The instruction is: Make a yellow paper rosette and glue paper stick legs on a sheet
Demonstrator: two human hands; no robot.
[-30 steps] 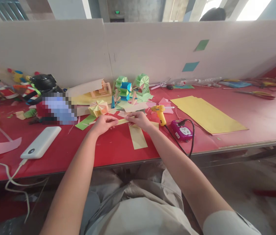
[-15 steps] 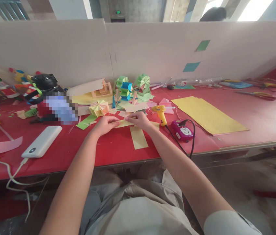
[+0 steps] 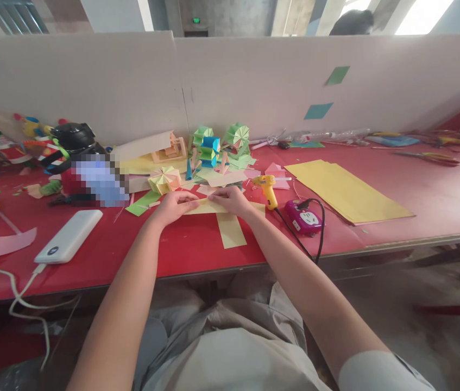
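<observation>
Both hands are at a pale yellow paper strip (image 3: 204, 207) near the middle of the red table. My left hand (image 3: 176, 207) pinches its left part with thumb and fingers. My right hand (image 3: 232, 200) is closed on the strip a little further right, its fingertips near the left thumb. Another pale yellow paper piece (image 3: 232, 231) lies flat under and in front of my right wrist. Just beyond the hands stand a yellow and peach folded paper wheel (image 3: 164, 179) and a blue paper wheel (image 3: 210, 152). The palms hide part of the strip.
Right of my hands are a yellow glue gun (image 3: 268, 190), a purple power socket (image 3: 303, 217) with a black cable, and yellow sheets (image 3: 347, 193). On the left lie a white power bank (image 3: 69, 237) and a pixelated phone-like patch (image 3: 101, 182). A white partition (image 3: 254, 81) rises behind.
Almost nothing differs. My left hand has shifted very slightly, and a bit more of the paper strip shows below its fingers. My right hand stays in place.
</observation>
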